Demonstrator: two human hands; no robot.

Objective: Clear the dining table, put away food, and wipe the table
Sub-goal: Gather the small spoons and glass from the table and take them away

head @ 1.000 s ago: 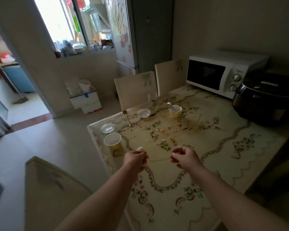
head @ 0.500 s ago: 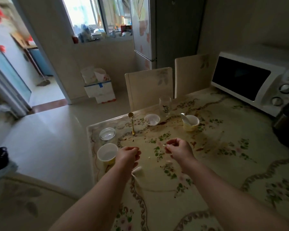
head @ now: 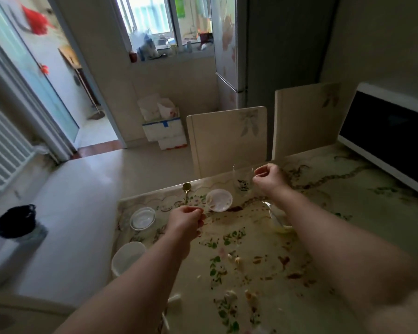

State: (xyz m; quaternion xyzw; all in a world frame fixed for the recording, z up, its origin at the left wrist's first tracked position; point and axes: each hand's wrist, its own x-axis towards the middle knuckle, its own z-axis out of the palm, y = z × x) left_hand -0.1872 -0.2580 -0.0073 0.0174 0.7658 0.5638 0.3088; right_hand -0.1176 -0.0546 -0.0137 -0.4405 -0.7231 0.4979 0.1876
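Glass tumbler (head: 243, 183) stands just left of the right hand (head: 268, 180), fingers curled, nothing visibly held (left hand (head: 186, 220), likewise curled, farther off).

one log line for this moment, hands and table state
left hand: fingers curled, beside small white dish | right hand: fingers curled by glass, grip unclear | table: crumbs and stains unwiped

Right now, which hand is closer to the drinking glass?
Right. The right hand is beside the drinking glass, by its rim; the left hand is nearer the person, past the small white dish.
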